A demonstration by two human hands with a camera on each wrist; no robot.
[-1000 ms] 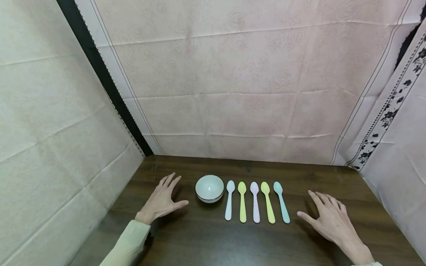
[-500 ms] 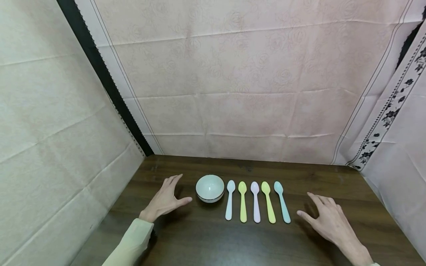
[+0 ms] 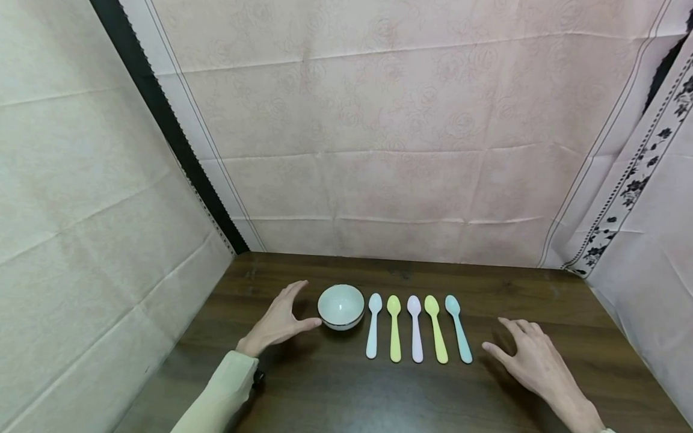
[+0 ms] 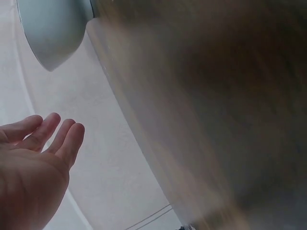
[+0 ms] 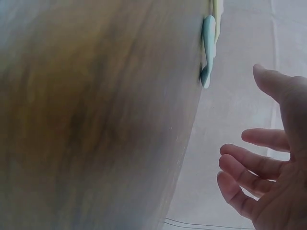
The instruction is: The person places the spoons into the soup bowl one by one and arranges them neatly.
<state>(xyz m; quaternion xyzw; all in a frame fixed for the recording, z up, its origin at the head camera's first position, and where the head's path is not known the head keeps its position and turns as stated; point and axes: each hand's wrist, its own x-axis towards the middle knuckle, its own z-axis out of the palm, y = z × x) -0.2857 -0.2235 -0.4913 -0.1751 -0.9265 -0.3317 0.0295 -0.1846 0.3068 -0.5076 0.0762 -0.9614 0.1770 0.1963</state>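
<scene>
A pale blue-green bowl (image 3: 341, 305) stands upright on the dark wooden table. My left hand (image 3: 278, 322) is at its left side, thumb and fingers spread apart, with the thumb tip right at the bowl's edge. In the left wrist view the bowl (image 4: 55, 28) shows at the top left, above the fingers of the left hand (image 4: 36, 167). To the right of the bowl lies a row of spoons: light blue (image 3: 373, 325), green (image 3: 394, 328), lilac (image 3: 415, 328), another green (image 3: 436, 328) and blue (image 3: 458, 328). My right hand (image 3: 533, 361) hovers right of the blue spoon, fingers relaxed, holding nothing.
The wooden table (image 3: 346, 397) ends at the back against a pale patterned cloth (image 3: 379, 150). More cloth hangs at the left (image 3: 108, 210) and right, the right one with a black floral border (image 3: 628, 192).
My left hand has moved right, from apart from the bowl to its left edge. The right hand has barely shifted. The bowl and spoons stay in place.
</scene>
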